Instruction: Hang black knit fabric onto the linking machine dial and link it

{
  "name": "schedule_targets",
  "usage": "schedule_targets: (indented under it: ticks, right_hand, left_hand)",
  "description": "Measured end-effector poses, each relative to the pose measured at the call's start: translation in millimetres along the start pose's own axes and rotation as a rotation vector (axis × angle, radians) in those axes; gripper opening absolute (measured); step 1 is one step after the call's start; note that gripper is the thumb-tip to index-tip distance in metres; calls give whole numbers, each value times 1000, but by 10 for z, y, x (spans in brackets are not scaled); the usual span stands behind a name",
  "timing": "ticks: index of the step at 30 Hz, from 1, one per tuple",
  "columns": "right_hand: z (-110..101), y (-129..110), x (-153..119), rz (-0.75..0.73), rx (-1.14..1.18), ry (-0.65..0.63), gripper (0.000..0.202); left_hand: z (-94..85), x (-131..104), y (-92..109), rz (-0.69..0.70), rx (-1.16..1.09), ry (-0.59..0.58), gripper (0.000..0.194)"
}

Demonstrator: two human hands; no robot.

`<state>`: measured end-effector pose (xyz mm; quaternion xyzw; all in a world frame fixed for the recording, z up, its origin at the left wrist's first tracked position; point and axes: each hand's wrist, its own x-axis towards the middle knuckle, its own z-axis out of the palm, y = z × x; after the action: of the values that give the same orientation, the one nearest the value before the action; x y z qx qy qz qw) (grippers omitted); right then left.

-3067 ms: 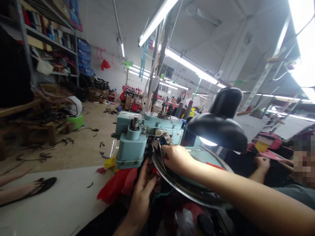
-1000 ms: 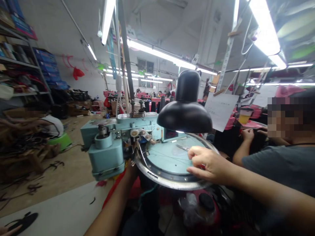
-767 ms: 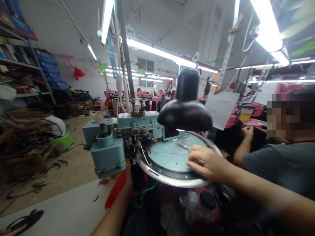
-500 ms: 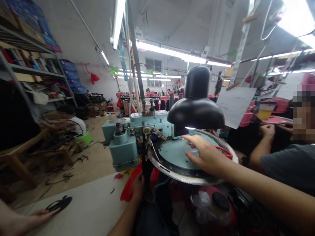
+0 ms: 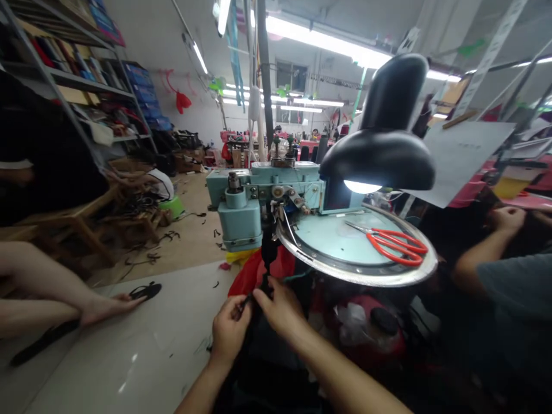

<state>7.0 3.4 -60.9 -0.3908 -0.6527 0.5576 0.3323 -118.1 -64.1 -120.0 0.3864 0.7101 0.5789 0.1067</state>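
Below the rim of a teal linking machine (image 5: 239,221), my left hand (image 5: 230,328) is closed, its fingertips pinching black knit fabric (image 5: 269,253). Close beside it on the right, my right hand (image 5: 282,307) is closed on the same dark piece, which hangs down from the machine's needle ring (image 5: 332,271). Where the fingers meet the dark cloth is hard to make out. Behind the hands hangs a red plastic bag (image 5: 250,276). Red-handled scissors (image 5: 394,244) lie on the teal disc inside the ring, away from both hands.
A lit black lamp (image 5: 379,155) overhangs the disc. At the right sits a co-worker, with a hand (image 5: 509,221) visible. Another person's bare legs (image 5: 47,287) extend in from the left. A jar with a dark lid (image 5: 383,322) stands beneath the ring.
My right hand has left the disc beside the scissors and come down next to my left hand at the black fabric. The view has shifted, moving the machine rightward and up.
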Motion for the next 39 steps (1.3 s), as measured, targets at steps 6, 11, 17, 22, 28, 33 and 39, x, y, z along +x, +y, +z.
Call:
schedule_targets:
  ticks: [6,11,17,22,28,33,39]
  right_hand:
    - [-63,-150,249,37,317,-167,44]
    - [-332,-164,73,-37,347,-222,39]
    - [-619,-199,-140,-96,131,-357,10]
    - [-687,-229,-370,-127,52,-244,7]
    - [-886,-187,-526,-147,34,-70,13]
    - [-1087,-169,-764,-343,-42,319,16]
    - [-952,-242,-865,-393,15,16,4]
  left_hand:
    - [-342,-4,435,73,43,-238,23]
    - [-494,73,582,4,28,-449,30]
    - [-381,36,732,5,-107,-591,25]
    - [-297,-65,895,374,10,-522,8]
    - [-244,-135,1075,586,124,-467,10]
    - [-206,-178,1155,321,84,-508,23]
    - [-124,-271,1264,157,-19,-616,26]
